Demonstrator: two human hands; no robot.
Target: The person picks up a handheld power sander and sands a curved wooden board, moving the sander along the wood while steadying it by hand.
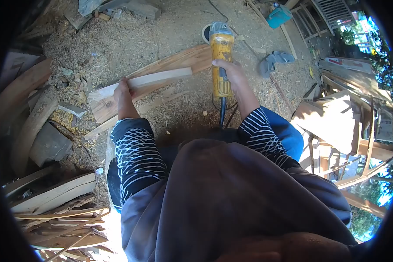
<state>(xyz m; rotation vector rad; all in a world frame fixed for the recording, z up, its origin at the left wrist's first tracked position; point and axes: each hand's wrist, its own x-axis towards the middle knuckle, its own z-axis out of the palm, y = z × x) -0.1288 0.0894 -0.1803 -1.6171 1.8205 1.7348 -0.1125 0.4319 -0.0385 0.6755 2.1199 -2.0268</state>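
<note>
My left hand (123, 91) is closed round the left part of a pale wooden strip (161, 77), which lies over a wider brown board (105, 109) on the ground. My right hand (233, 74) grips the yellow body of an angle grinder (222, 48). The grinder's grey head points away from me, with a round disc (206, 34) on its left side, beyond the right end of the strip. Disc and strip are apart. A dark cord runs from the grinder's near end toward me.
Scrap wood (65, 231) is piled at the lower left, with curved planks (35, 131) above it. Wooden frames and boards (332, 122) stand at the right. A teal container (278, 16) and sandals (275, 61) are on the ground at the upper right.
</note>
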